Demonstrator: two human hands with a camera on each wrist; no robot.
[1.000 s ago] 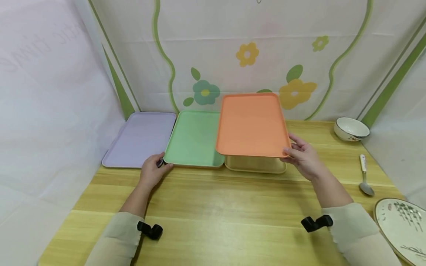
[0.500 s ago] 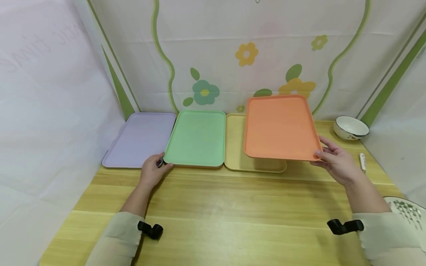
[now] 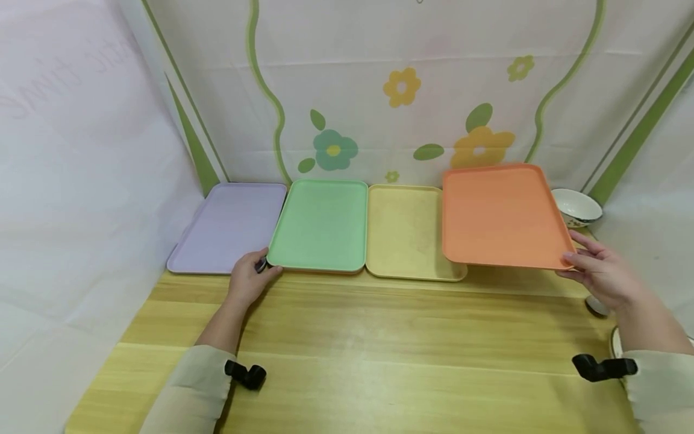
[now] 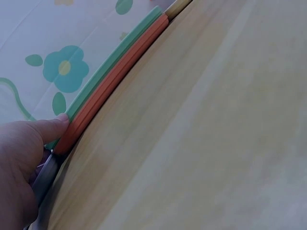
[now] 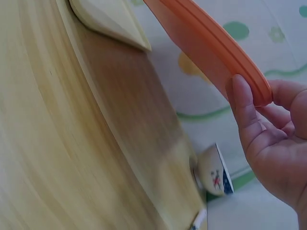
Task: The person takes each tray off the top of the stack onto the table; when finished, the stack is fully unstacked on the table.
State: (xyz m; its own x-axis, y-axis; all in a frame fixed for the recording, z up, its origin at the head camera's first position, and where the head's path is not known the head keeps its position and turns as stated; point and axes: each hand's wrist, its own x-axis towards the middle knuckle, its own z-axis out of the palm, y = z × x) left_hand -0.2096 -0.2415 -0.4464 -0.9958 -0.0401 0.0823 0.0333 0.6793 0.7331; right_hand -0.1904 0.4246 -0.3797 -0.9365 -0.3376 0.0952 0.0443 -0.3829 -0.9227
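An orange tray [image 3: 504,214] is in the air at the right of the head view. My right hand [image 3: 606,274] pinches its near right corner between thumb and fingers. A green tray [image 3: 320,224] lies on the table, and an orange-red tray [image 4: 100,98] shows directly beneath it in the left wrist view. My left hand [image 3: 250,280] grips the green tray's near left corner, thumb against its front edge; some of its fingers are hidden. Between the green and the raised orange tray lies a yellow tray [image 3: 403,229], partly covered from view.
A lilac tray [image 3: 230,226] lies at the far left. Behind the raised tray stands a white patterned bowl [image 3: 582,211]. A spoon's bowl [image 3: 597,307] and a plate's rim [image 3: 616,349] show by the right arm. Floral fabric [image 3: 352,90] hangs behind the wooden table [image 3: 368,361].
My right hand has carried the orange tray rightward, from above the yellow tray to beside it and partly in front of the bowl. My left hand has stayed at the green tray's corner.
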